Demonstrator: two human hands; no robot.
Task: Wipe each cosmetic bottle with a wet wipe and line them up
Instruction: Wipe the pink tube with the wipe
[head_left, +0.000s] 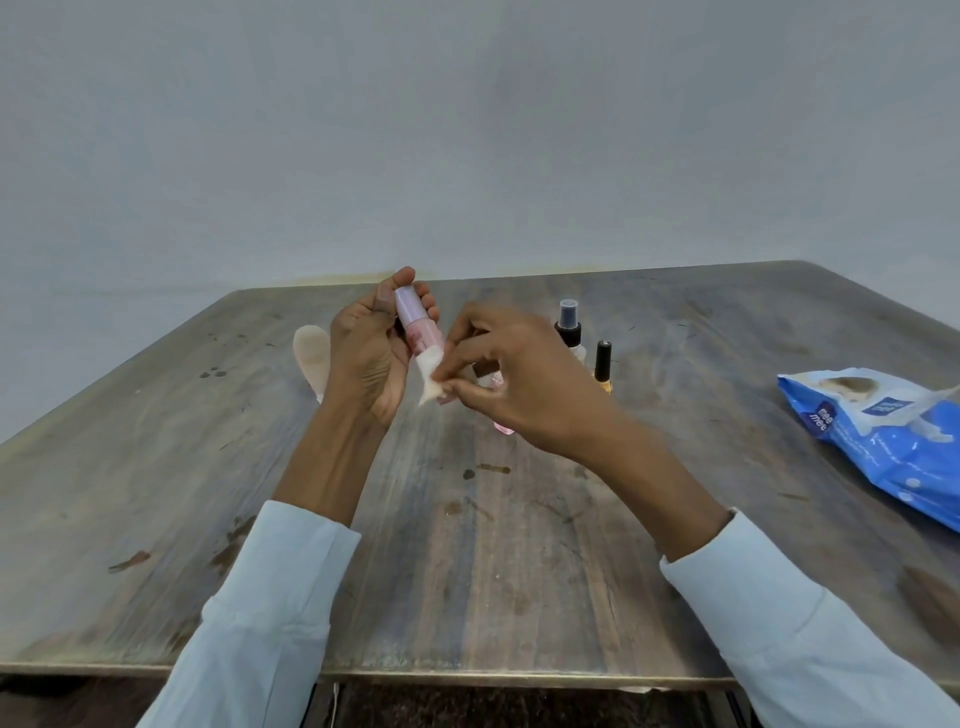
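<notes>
One pink bottle (418, 325) is gripped by the left hand (371, 358) and wiped with a wet wipe (432, 376) pinched in the right hand (511, 382); three bottles (587, 348) are seen waiting at two o'clock on the bench (493, 545)

A bottle (417, 332) is held above the table (208, 467) in the left hand (371, 353), tilted, with its upper end between the thumb and fingers. Its lower end is wrapped by a wipe (431, 376), which is pinched by the right hand (514, 379) just right of the grip. Left of the grip, behind the left hand, a tube (311, 358) is laid on the table. Right of the grip, beyond the right hand, a spray bottle (568, 325) and a capped small bottle (603, 366) are stood close together. Another bottle (503, 427) is partly hidden under the right hand. Far right of the grip, a wipes packet (883, 441) is laid at the table's edge.
</notes>
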